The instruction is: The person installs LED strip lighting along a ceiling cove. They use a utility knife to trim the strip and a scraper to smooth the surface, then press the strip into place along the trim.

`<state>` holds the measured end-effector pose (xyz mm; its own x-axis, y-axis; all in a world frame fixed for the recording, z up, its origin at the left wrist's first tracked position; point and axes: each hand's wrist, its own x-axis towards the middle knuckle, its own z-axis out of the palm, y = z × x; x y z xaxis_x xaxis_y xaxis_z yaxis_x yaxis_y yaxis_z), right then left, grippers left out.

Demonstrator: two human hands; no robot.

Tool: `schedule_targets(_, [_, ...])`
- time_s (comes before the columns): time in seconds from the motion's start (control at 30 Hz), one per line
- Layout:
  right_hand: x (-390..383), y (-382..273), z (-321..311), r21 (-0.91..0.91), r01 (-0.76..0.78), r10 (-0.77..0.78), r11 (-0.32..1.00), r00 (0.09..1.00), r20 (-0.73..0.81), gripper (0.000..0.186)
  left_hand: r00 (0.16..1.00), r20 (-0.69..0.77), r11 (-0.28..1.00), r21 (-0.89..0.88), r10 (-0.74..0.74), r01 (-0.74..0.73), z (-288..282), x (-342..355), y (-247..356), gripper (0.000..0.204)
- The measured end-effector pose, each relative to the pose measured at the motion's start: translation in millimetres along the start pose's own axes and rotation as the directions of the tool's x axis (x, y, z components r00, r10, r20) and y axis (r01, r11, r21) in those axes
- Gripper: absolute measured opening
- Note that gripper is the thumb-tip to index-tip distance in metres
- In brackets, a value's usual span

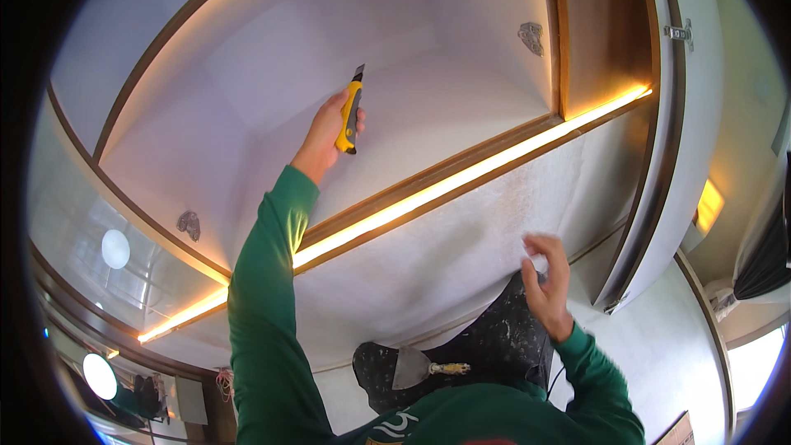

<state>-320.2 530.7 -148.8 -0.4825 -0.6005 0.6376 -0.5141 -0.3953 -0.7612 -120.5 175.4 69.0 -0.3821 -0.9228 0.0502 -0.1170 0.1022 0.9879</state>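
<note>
- One glossy panel [107, 239] at far left, smooth and reflective, mirrors a pale round light.
- Beside it, a wide recess [329, 33] has smooth, pale lilac walls and dark brown edging; a small crumpled greyish patch [189, 226], its material unclear, marks its lower left.
- Left of centre, the left hand [329, 128], at the end of a green fabric sleeve, reaches up in front of the recess, fingers wrapped firmly round a utility knife [349, 121]. Its slim, curved handle is yellow and grey; a short metal blade points upward, clear of the hand.
- Across the middle, a glowing warm-yellow light strip [453, 183] slants along the recess's lower edge, partly hidden behind the left forearm.
- Low in the centre, a scraper [409, 368] with a broad, flat metal blade and a stained handle lies on dark, white-spattered trousers [494, 330].
- To the right, the right hand [550, 284] is near the knee, fingers loosely bent and blurred; whether it holds anything cannot be told.
- At far right, a pale, flat door [700, 115] carries a shiny metal hinge [681, 31].
</note>
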Motion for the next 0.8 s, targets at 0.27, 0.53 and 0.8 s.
schedule_targets(0.27, [-161,111,-21,-0.279,-0.377,0.406,0.883,0.912,0.052,0.038,0.998,0.060,0.987,0.160,0.017,-0.027,78,145,-9,0.031])
schedule_targets(0.53, [-176,145,-17,-0.360,-0.353,0.415,0.864,0.903,0.109,0.030,0.997,0.043,0.989,0.134,0.066,-0.071,133,244,-29,0.024])
schedule_targets(0.8, [-176,159,-25,-0.297,-0.390,0.437,0.872,0.893,0.109,0.025,0.987,0.057,0.967,0.216,-0.153,0.138,148,307,-24,0.018])
